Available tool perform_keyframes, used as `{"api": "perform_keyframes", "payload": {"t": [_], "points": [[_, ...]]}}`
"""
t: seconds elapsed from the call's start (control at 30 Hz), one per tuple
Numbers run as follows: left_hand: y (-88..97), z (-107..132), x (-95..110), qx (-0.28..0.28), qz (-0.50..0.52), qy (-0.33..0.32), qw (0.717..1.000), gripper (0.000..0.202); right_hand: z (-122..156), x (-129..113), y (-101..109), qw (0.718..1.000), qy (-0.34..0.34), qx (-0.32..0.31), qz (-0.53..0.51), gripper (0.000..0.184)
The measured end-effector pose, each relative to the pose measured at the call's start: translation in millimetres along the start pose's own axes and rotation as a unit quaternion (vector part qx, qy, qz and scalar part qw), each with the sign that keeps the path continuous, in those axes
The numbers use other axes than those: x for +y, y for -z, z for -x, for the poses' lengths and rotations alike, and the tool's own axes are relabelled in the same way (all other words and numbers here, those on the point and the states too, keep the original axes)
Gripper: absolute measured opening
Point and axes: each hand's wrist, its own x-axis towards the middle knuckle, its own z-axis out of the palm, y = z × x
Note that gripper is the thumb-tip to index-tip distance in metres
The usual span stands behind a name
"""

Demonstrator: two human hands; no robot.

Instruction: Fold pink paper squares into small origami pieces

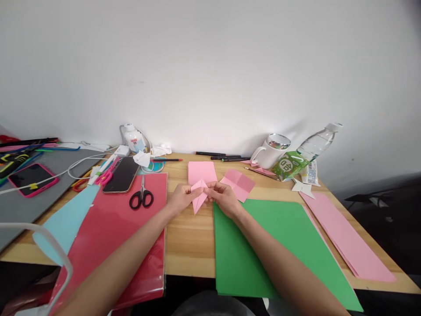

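Observation:
Between my two hands is a folded piece of pink paper [198, 202], diamond-shaped with a crease down its middle and a point facing me. My left hand [183, 195] pinches its left side with thumb and fingers. On the right side, my right hand [224, 196] grips it near the upper edge, some fingertips hidden behind the paper. Just beyond lies a square pink sheet [201, 170], partly covered by the folded piece. A creased pink square [238, 184] rests right behind my right hand.
Black-handled scissors [142, 195] and a phone [121, 175] lie on a red plastic-covered pack [131, 232] at left. Green sheets [263, 237] sit under my right forearm. A white mug [271, 151], green carton [289, 166] and tilted bottle [319, 141] stand back right. A white cable [62, 250] loops front left.

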Motion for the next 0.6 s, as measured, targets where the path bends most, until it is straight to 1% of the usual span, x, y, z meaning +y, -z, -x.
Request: {"api": "perform_keyframes", "payload": {"t": [0.1, 0.17, 0.3, 0.4, 0.6], "points": [[1.1, 2.8, -5.7, -0.046, 0.033, 0.016, 0.998, 0.046, 2.6, 0.7, 1.3, 0.999, -0.012, -0.031, 0.008, 0.032], [2.9, 4.2, -6.5, -0.070, 0.045, 0.022, 0.996, 0.043, 3.3, -1.0, 1.1, 0.999, -0.011, -0.036, 0.028, 0.030], [4.4, 5.8, -3.6, -0.089, 0.041, 0.034, 0.995, 0.038, 3.3, -4.0, -1.9, 0.998, 0.000, -0.008, 0.063, 0.028], [2.8, 7.7, -0.4, -0.117, 0.021, 0.047, 0.992, 0.039, 5.2, -4.0, -5.1, 0.998, -0.006, 0.007, 0.062, 0.028], [2.9, 9.2, -0.2, -0.158, 0.007, 0.059, 0.986, 0.040, 10.7, -7.3, -7.5, 0.999, -0.001, 0.023, 0.041, 0.035]]}}
